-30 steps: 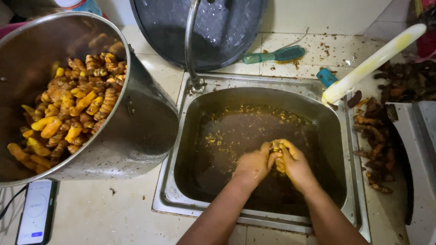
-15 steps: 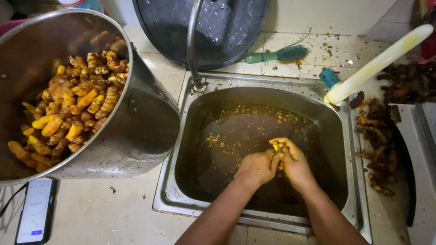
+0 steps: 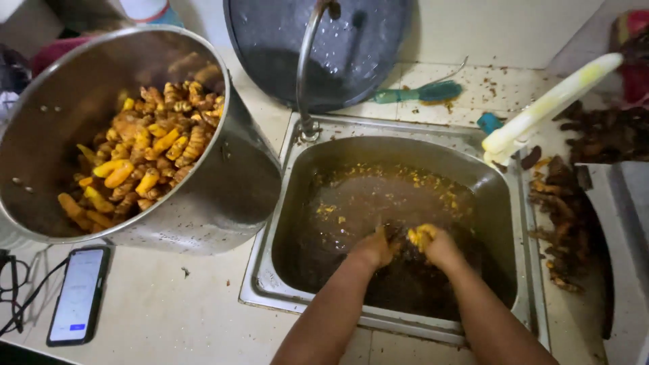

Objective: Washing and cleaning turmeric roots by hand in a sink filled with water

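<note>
beside the sink [image 3: 270, 284], a steel pot [image 3: 230, 196] holds yellow roots [image 3: 142, 162]

Your two bare forearms come up from the bottom edge and angle inward, so that they meet at the hands. Your left hand [image 3: 374, 249] is curled with the knuckles up and the fingers bent downward out of sight. Your right hand [image 3: 436, 245] sits just beside it, closed into a loose fist, its fingers stained yellow. Both wrists are bent slightly down, and the hands are almost touching.
</note>
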